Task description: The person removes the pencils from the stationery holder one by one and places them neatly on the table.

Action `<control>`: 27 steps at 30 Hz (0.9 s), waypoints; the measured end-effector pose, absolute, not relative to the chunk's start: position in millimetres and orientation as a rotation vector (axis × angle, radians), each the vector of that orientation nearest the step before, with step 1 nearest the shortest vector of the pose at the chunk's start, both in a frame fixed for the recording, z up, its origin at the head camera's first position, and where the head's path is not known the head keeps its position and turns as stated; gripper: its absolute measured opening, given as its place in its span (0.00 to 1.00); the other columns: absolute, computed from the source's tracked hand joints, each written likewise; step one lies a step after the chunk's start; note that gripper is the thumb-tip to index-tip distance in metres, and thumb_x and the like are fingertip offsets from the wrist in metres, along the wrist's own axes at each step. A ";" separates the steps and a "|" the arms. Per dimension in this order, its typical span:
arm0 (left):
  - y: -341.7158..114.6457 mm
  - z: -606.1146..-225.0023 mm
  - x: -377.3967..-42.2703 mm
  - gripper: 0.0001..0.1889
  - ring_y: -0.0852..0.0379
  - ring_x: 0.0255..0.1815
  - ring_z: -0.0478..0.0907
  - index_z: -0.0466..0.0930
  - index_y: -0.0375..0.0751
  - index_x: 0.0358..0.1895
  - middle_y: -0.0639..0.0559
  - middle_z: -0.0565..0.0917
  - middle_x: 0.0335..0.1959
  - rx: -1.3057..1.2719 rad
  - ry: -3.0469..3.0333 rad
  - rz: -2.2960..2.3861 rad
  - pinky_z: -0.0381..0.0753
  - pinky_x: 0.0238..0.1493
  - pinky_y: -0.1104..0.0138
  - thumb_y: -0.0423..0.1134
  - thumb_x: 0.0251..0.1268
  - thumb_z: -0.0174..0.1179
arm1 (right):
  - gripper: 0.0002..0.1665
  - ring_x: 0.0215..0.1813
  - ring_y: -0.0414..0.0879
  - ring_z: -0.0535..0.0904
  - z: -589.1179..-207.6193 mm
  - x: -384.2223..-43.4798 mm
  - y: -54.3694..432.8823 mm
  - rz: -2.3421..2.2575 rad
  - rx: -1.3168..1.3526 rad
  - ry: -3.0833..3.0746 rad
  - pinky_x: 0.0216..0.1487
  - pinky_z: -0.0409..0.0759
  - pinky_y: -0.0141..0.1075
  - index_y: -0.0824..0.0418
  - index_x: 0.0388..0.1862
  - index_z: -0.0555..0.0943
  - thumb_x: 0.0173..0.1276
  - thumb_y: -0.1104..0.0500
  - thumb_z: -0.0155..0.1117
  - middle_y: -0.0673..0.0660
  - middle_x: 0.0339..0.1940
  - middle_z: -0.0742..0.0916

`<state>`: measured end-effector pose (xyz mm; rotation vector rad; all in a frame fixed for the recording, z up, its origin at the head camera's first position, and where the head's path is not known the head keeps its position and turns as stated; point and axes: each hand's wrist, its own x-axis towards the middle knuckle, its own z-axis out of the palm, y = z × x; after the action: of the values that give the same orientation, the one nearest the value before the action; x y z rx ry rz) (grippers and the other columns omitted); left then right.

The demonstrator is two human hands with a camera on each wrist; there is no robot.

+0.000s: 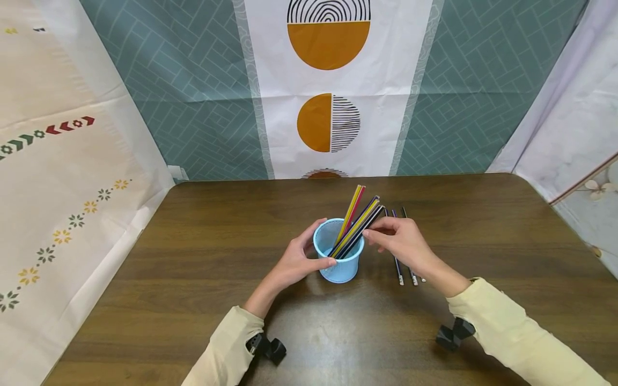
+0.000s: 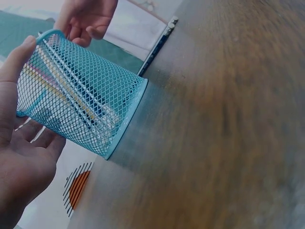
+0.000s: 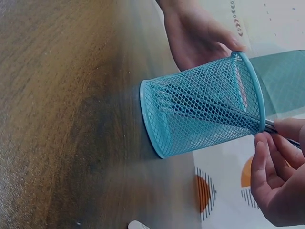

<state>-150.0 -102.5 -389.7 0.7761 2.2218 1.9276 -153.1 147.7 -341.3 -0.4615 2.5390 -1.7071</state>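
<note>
A light blue mesh pencil cup [image 1: 340,272] stands on the table, with several pencils [image 1: 356,230] leaning in it toward the right; yellow, red and dark ones show. My left hand [image 1: 300,258] holds the cup from the left, thumb at the near rim and fingers behind. At the right rim, my right hand [image 1: 402,239] pinches dark pencils [image 3: 270,126] between thumb and fingers. Through the mesh, the pencils' lower ends show inside the cup [image 2: 86,81] in the left wrist view.
Several dark pencils [image 1: 398,272] with pale ends lie on the brown wooden table [image 1: 222,241] right of the cup, partly hidden by my right hand. A patterned cloth [image 1: 207,80] hangs behind the table's far edge.
</note>
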 end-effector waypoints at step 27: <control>-102.8 -392.3 -151.5 0.45 0.45 0.61 0.72 0.59 0.39 0.73 0.42 0.73 0.63 0.797 2.213 1.939 0.69 0.62 0.52 0.44 0.53 0.74 | 0.10 0.31 0.53 0.83 -334.8 -150.9 145.4 -1.624 -0.480 2.705 0.31 0.82 0.37 0.68 0.35 0.84 0.67 0.59 0.66 0.58 0.28 0.87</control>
<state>-151.5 -102.8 -392.3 0.7971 2.2132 1.9391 -150.9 145.4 -334.8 -0.4800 2.7051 -1.6238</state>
